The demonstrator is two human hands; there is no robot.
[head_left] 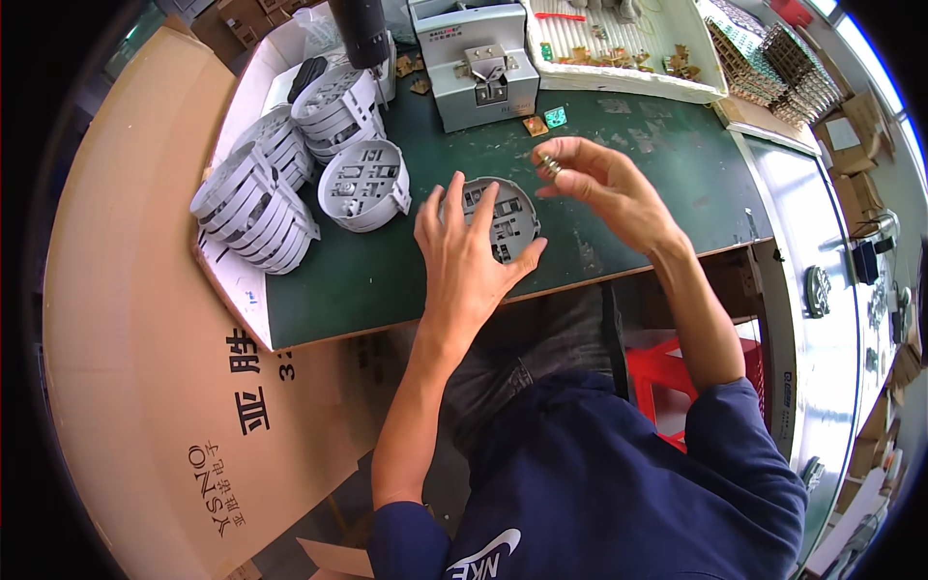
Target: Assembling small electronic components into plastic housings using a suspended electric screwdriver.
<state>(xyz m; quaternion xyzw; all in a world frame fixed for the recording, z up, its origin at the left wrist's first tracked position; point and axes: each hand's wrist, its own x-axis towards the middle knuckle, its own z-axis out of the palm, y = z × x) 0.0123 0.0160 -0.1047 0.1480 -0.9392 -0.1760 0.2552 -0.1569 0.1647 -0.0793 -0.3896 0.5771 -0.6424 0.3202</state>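
Observation:
A round grey plastic housing (507, 217) lies open side up on the green mat (638, 155). My left hand (464, 256) rests on its near left rim, fingers spread, steadying it. My right hand (599, 179) hovers just above and to the right of the housing, pinching a small metal part (549, 166) between thumb and fingertips. Another single grey housing (364, 184) sits to the left on the mat.
Rows of stacked grey housings (256, 198) lie at the left on a white sheet. A grey benchtop press (478, 63) stands at the back, a white tray (628, 82) of small parts beside it. A large cardboard sheet (126, 319) covers the left side.

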